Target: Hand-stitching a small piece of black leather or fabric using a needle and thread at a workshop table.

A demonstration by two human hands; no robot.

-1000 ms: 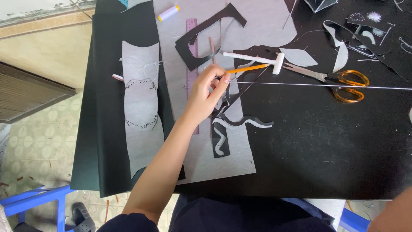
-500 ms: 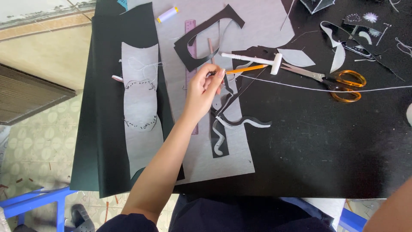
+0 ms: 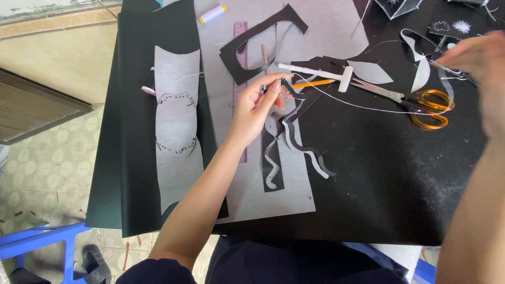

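**While the left hand pinches a small dark piece, a thread runs taut to the right**

While the left hand (image 3: 258, 108) hovers over the grey sheet (image 3: 315, 31) on the desk (image 3: 389, 179), its fingers (image 3: 273, 84) are closed in a pinch on a small dark beaded piece (image 3: 284, 84). A pale thread (image 3: 357, 108) leads from that piece across the desk toward the right hand (image 3: 481, 68), which is raised and blurred at the frame's edge; whether its fingers are closed on the thread I cannot tell. This looks like a hand-stitching step, with a stitch being pulled through. Drawing it snug would call for a steady pinch and a clear path past the orange-handled scissors (image 3: 421, 102), the white tool (image 3: 321, 71) and the orange pencil (image 3: 310, 83) lying just beside the piece.
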